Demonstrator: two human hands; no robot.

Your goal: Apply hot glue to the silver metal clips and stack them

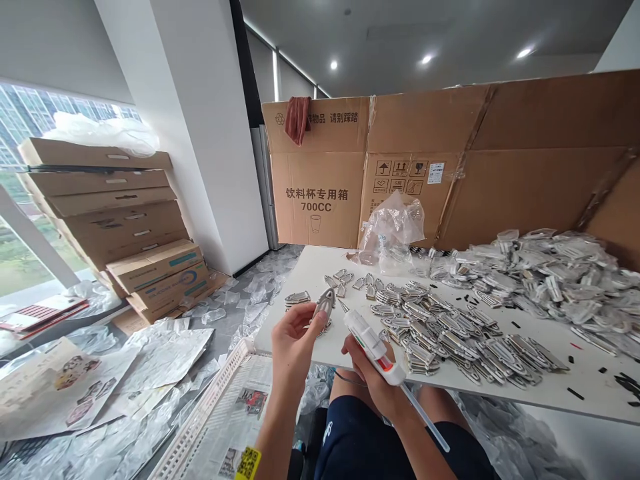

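Left hand (293, 340): grip pinching a metal piece (325, 305) between thumb and fingers, above the tabletop's (575, 377) near edge. The piece is silvery, pointed and slotted, tilted toward the nozzle, likely to present its face. Right hand (373, 383): grip wrapped tight round a white glue gun (373, 340), same edge, nozzle just beside the piece. Heap of like pieces (450, 333) mid-tabletop.

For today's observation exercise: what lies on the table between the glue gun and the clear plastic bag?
In the head view, small metal pieces lie scattered on the white table between the glue gun in the right hand and the plastic bag.
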